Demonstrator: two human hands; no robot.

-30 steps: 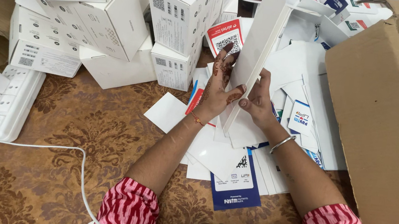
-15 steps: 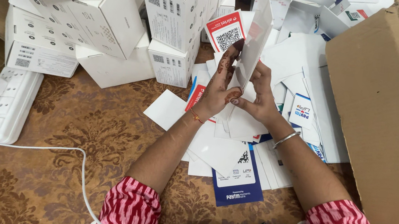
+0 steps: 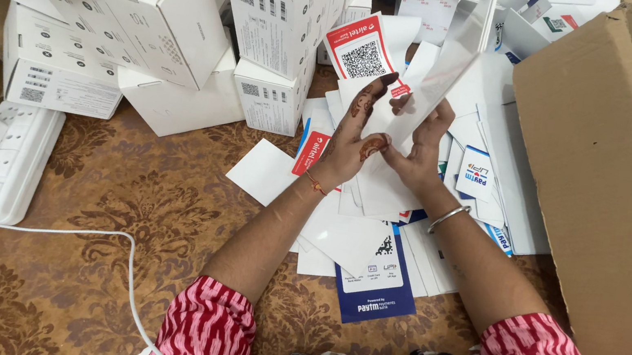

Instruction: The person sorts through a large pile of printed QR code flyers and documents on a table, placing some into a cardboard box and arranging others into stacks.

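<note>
My left hand (image 3: 351,143) and my right hand (image 3: 419,152) meet over a heap of white cards and sheets (image 3: 402,206). Together they hold a tall white folded card (image 3: 449,66) by its lower end, and it stands tilted up and to the right. My left fingers lie flat along its left face; my right fingers pinch its bottom edge. A red-bordered card with a square code (image 3: 359,50) stands just behind my left fingertips. A blue-and-white card (image 3: 377,287) lies flat on the table between my forearms.
White product boxes (image 3: 172,25) are stacked at the back left and centre. An open brown cardboard carton (image 3: 618,195) stands at the right with white sheets inside. A white power strip (image 3: 5,163) with two plugged adapters lies at the left, its cable (image 3: 115,256) trailing across the patterned brown tablecloth.
The white card has swung from leaning slightly right to tilting further up and right, and its face has turned. Both hands rose a little with it.
</note>
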